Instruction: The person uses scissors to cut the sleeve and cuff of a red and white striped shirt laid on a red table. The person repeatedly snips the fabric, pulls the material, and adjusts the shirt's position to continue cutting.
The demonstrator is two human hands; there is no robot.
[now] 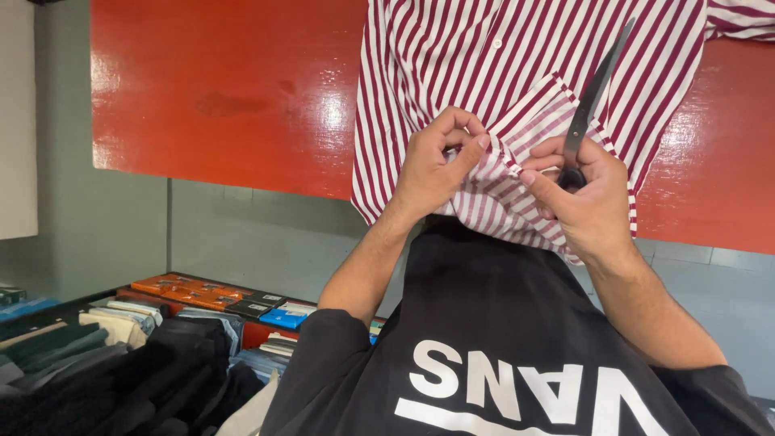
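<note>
Head view, looking down over the person's own black T-shirt with white print. A red-and-white striped shirt lies spread on a glossy red table; its lower edge is lifted toward the person and bunched between both hands.

Left hand: fingers curled, thumb and forefinger pressed together, pinching a folded edge of the striped cloth near the middle of the frame.

Right hand: closed around the handles of a pair of dark scissors, with its forefinger tip also pressing the cloth fold just beside the left hand's pinch. The scissor blades point up and away, tilted right, lying over the shirt; they look shut or nearly shut, hard to tell exactly. The two hands are close, fingertips almost touching across the fold.

Lower left, below the table edge: stacks of folded dark clothes, and behind them flat packs in orange, blue and black. Grey wall under the red surface.
</note>
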